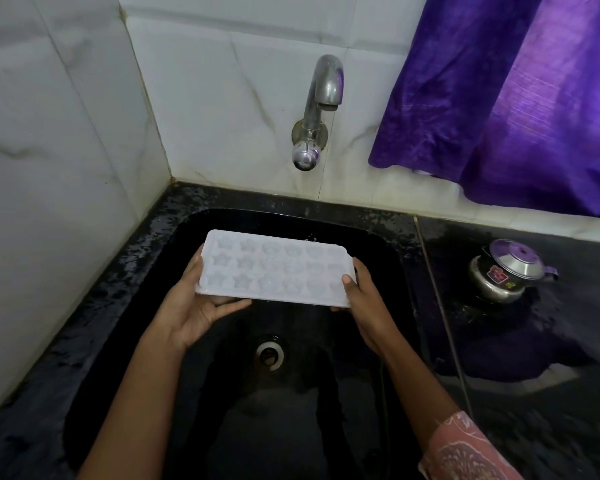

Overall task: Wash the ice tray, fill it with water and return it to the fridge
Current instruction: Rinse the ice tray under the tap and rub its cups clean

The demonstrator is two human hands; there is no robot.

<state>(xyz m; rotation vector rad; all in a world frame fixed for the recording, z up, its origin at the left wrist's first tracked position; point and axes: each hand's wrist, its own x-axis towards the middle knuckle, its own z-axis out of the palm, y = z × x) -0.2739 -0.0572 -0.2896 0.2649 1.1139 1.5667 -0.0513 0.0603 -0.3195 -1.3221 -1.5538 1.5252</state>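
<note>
Fingers (229, 305) of the left hand (198, 310) curl under the left end of the ice tray (274, 268). The right hand (366, 303) grips the right end, thumb on top. Both arms hold it flat over the black sink (388, 244), with room all round. The pot (510, 271) on the right counter (499, 358) has a sticker too small to read.

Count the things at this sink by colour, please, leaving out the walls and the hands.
White: 1, the ice tray
Silver metal: 2, the tap and the small pot
Purple: 1, the curtain
Black: 1, the sink
Total: 5
</note>
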